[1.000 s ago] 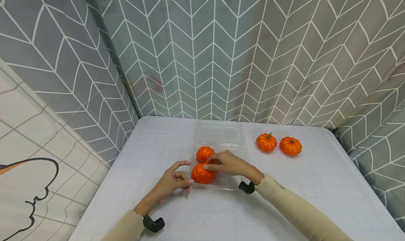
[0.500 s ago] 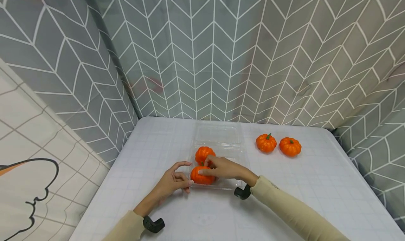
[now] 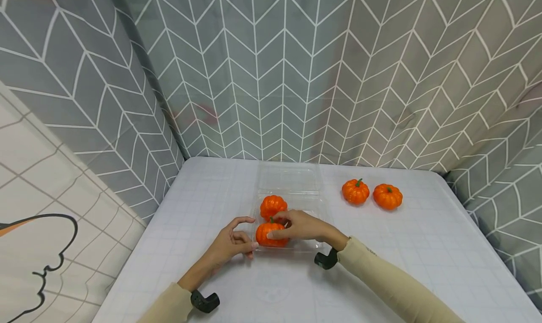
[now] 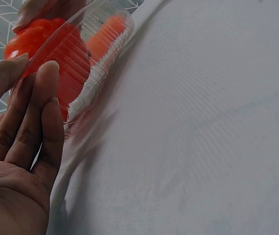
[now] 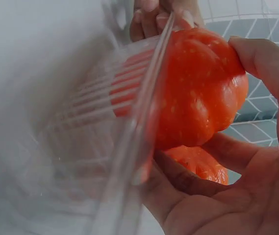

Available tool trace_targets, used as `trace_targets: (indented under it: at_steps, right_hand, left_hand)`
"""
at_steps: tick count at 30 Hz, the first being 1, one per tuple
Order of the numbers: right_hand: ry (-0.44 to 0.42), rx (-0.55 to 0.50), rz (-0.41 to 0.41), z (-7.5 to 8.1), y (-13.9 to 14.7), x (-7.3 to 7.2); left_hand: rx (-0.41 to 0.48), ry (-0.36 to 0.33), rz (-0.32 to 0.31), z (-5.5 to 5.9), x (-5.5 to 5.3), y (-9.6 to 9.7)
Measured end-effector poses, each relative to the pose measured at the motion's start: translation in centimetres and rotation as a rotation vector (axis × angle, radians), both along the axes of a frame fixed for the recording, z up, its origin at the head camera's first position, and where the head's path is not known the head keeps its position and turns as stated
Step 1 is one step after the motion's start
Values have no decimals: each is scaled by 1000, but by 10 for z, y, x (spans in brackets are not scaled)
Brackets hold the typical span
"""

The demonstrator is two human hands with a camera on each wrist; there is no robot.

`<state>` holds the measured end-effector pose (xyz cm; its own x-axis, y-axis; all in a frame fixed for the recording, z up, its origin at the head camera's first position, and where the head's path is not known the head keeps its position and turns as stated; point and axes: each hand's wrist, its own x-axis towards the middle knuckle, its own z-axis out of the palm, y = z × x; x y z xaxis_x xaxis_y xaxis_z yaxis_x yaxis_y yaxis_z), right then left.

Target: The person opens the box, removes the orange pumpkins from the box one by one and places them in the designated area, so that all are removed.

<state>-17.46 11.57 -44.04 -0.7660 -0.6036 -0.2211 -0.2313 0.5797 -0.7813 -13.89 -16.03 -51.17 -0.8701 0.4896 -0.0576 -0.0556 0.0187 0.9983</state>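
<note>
A clear plastic clamshell container stands on the table with its lid folded back. Inside its left half, one behind the other, are two small orange toy pumpkins: a rear one and a front one. My right hand grips the front pumpkin, thumb on the near side and fingers round the far side. At the container's front left corner, my left hand pinches the rim; the left wrist view has the thumb and fingertips at the ribbed wall.
Two more orange pumpkins with green stems, a left one and a right one, sit right of the container. The white-covered table ends at a grey patterned curtain behind.
My right hand has lowered onto the front pumpkin, which has turned so its green stem shows at the back. The left hand stays at the container's corner.
</note>
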Motion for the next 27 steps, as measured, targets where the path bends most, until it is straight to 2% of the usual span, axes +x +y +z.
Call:
trace_targets:
  at_steps: [8, 12, 18, 27]
  right_hand:
    - [1, -78, 21, 8, 8, 1]
    - [33, -135, 41, 12, 11, 0]
    - [91, -193, 31, 15, 15, 0]
    - [195, -243, 18, 21, 23, 0]
  left_hand:
    - [-9, -13, 16, 2, 0, -1]
    - [-16, -24, 19, 2, 0, -1]
    - [8, -3, 4, 1, 0, -1]
    - [-7, 2, 4, 0, 0, -1]
